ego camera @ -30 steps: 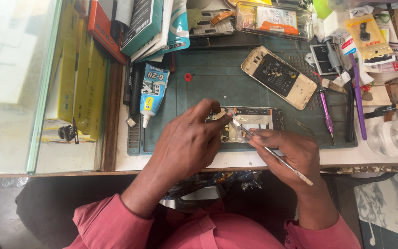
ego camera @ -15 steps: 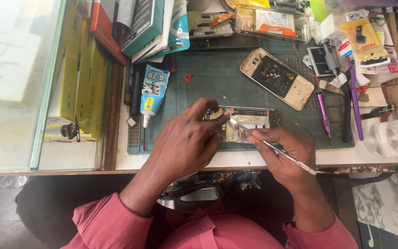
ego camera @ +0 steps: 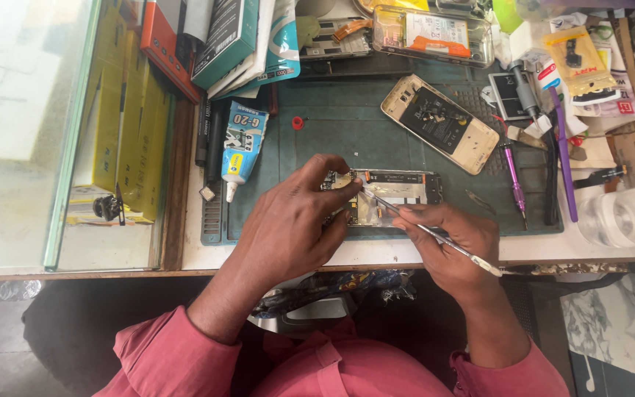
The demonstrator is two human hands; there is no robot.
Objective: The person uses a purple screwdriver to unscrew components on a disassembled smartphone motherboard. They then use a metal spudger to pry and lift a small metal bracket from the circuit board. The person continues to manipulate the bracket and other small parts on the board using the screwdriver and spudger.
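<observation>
Circuitry lies bare in the opened phone (ego camera: pixel 395 197), which rests flat near the front edge of the green mat (ego camera: pixel 347 129), close to the person's body. The left hand (ego camera: pixel 295 220) is pressed down on the phone's left end, thumb and curled fingers closed around its edge to pin it. The right hand (ego camera: pixel 453 239) is closed in a pen-like pinch on the tweezers (ego camera: pixel 424 229), a thin metal tool whose tip meets the phone's inner board just beside the left thumb. By the look of it the step in hand is fine work on a small part inside the phone, picking or prising at one spot. Any further move there calls for a steady left-hand clamp and a very light, exact touch at the tip, as the parts are small and crowded.

Further back on the mat lies a gold phone frame (ego camera: pixel 441 123), tilted and open. To the right are a pink screwdriver (ego camera: pixel 514 173) and a purple tool (ego camera: pixel 563 158), lying roughly parallel. At the mat's left edge sits a blue glue tube (ego camera: pixel 241 143), nozzle toward the person. Boxes and parts packets crowd the back of the worktop (ego camera: pixel 376 254)
</observation>
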